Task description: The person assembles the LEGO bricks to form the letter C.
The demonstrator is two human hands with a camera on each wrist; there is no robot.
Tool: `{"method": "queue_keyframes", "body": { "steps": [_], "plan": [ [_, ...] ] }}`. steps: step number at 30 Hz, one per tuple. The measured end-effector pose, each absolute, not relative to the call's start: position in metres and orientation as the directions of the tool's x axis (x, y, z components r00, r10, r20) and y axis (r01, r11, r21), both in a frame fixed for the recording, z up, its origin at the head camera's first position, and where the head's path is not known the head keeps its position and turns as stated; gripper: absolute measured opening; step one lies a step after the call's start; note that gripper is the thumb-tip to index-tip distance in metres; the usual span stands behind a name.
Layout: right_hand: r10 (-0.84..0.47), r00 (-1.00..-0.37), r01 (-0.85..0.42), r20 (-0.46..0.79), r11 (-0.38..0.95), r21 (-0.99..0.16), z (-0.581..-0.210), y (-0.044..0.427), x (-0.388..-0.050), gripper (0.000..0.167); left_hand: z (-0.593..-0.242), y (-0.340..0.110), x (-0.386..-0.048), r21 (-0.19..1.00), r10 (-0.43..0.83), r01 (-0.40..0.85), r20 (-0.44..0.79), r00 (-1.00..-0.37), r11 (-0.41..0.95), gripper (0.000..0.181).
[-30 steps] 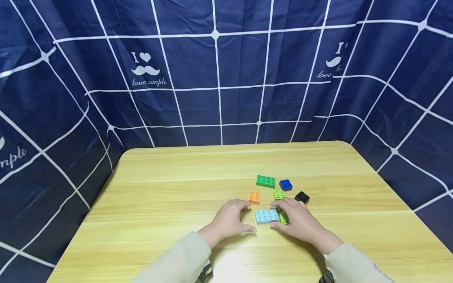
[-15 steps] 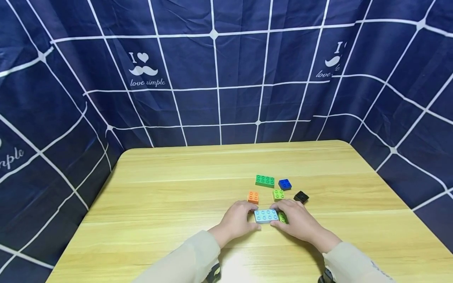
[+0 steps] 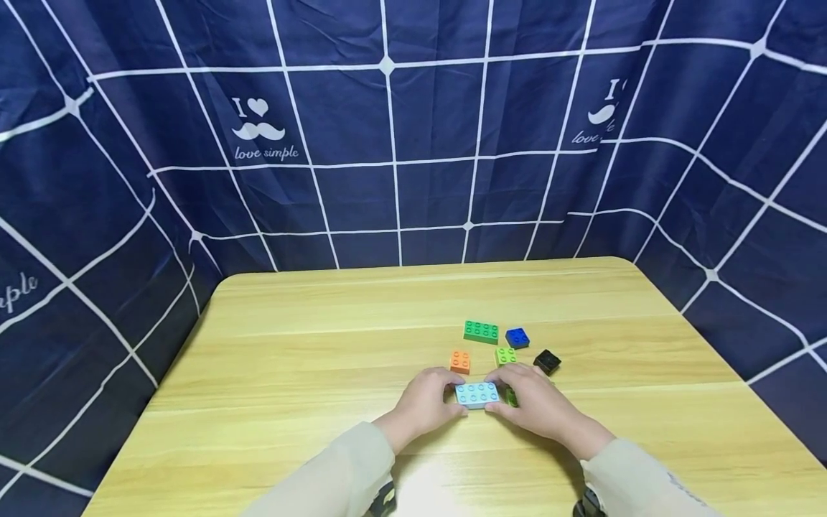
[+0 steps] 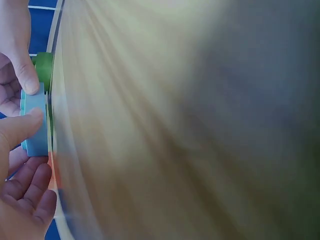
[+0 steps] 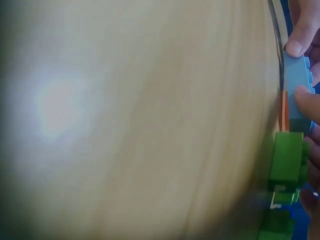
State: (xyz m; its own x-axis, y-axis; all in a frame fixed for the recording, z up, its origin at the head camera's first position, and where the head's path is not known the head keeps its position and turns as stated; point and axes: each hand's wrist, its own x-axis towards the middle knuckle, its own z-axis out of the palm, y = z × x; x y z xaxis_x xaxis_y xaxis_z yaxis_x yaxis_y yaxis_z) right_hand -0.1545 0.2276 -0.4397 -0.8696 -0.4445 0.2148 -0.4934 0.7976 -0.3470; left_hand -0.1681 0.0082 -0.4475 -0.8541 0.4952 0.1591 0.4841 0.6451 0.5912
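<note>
- Head view: a light-blue rectangular plastic brick [image 3: 477,395] is between the person's left hand [image 3: 423,403] and right hand [image 3: 533,402], pinched near both ends. A second ago the left fingers stood apart from it; they have since closed on it and it sits slightly further left, making this a two-handed hold.
- Beyond the hands, an orange square plastic brick [image 3: 460,362] and a lime-green square plastic brick [image 3: 506,357] look undisturbed. Another lime-green plastic brick [image 3: 511,396] is now mostly covered by the right hand.
- Left wrist view: both thumbs press the light-blue brick's near side; the fingertips behind it are hidden. Whether it is off the wooden tabletop [image 4: 125,150], I cannot tell.
- Right wrist view: the frame edge crops both hands. Green shapes below the brick are blurred, their contact unclear.
</note>
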Motion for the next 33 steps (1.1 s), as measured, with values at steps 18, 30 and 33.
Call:
{"method": "queue_keyframes", "body": {
  "steps": [18, 30, 33],
  "plan": [
    [-0.497, -0.835, -0.549, 0.235, 0.733, -0.402, -0.436, 0.183, -0.157, 0.038, -0.442, -0.049, -0.165, 0.693, 0.508, 0.459, 0.154, -0.848, 0.556, 0.036],
    [-0.523, -0.823, -0.565, 0.223, 0.710, -0.420, -0.445, 0.149, -0.160, 0.035, -0.446, -0.087, -0.163, 0.684, 0.519, 0.456, 0.131, -0.844, 0.569, 0.036],
    [-0.532, -0.818, -0.571, 0.219, 0.706, -0.419, -0.446, 0.143, -0.162, 0.036, -0.447, -0.093, -0.163, 0.695, 0.512, 0.444, 0.126, -0.850, 0.566, 0.036]
  ]
}}
